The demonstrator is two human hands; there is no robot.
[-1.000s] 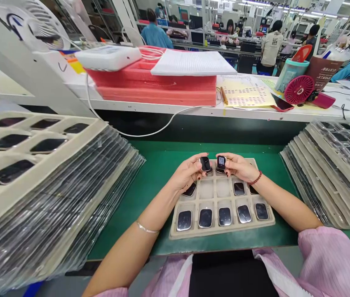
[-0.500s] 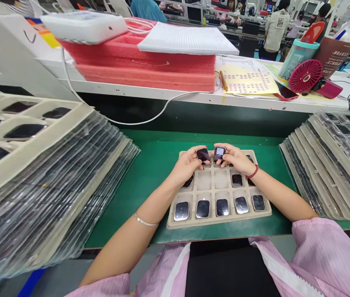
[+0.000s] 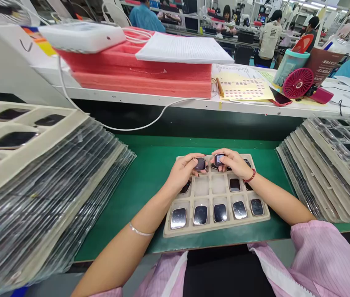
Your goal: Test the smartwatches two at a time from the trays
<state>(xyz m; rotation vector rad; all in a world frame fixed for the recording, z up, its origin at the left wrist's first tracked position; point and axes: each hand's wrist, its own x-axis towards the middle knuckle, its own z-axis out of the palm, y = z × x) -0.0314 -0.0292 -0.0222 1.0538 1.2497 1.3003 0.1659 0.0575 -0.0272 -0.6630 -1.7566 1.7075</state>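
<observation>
Left hand (image 3: 182, 170) closed on a small dark square part (image 3: 200, 163), pinched between thumb and fingers, glossy face up. Right hand (image 3: 233, 161) closed on a second part (image 3: 219, 159) — this one shows a pale printed label toward the camera. Both parts are held just above the far row of the beige tray (image 3: 214, 227), nearly touching each other.

The tray lies flat on the green mat (image 3: 150, 169), between the forearms. Near row: five pockets, all filled with glossy parts. Middle row: two centre-left pockets bare, the pockets beside them filled; far row mostly hidden by the hands.

Stacks of similar trays stand left (image 3: 35, 173) and right (image 3: 332, 165) of the mat — leaning, wrapped in clear film.
</observation>
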